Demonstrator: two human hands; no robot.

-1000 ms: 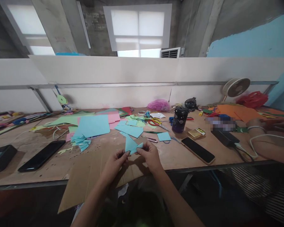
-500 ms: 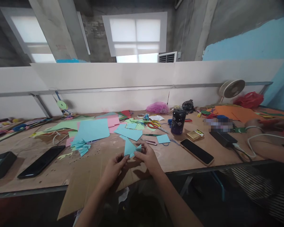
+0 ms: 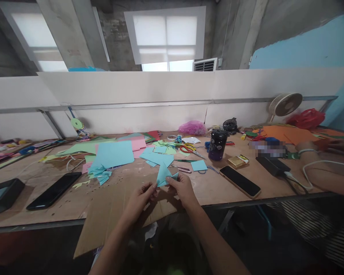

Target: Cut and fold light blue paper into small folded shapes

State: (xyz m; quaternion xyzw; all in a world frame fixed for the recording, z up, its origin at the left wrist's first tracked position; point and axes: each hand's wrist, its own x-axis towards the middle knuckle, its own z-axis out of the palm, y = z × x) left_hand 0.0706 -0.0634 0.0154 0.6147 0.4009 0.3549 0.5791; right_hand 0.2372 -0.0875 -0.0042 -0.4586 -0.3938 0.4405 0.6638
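A folded piece of light blue paper (image 3: 163,175) is held up between my two hands, above a brown cardboard sheet (image 3: 103,214). My left hand (image 3: 143,196) pinches its lower left corner between thumb and fingertips. On the right side, my right hand (image 3: 182,187) grips the paper with the thumb pressed on its front; the fingers behind are partly hidden. Just beyond lie larger light blue sheets (image 3: 114,153) and a small blue square (image 3: 199,165). Red-and-yellow-handled scissors (image 3: 192,151) and tweezers (image 3: 184,170) rest near the square.
A phone (image 3: 240,181), a gold box (image 3: 237,161) and a dark tumbler (image 3: 217,145) stand or lie to the right. Another phone (image 3: 54,190) lies left. At far right, another person's arm (image 3: 322,172) reaches over orange paper (image 3: 296,136). A fan (image 3: 286,104) stands behind.
The folded paper has turned in my hands and now shows a narrower upright point. My right thumb has shifted onto its front. The whole view has moved slightly.
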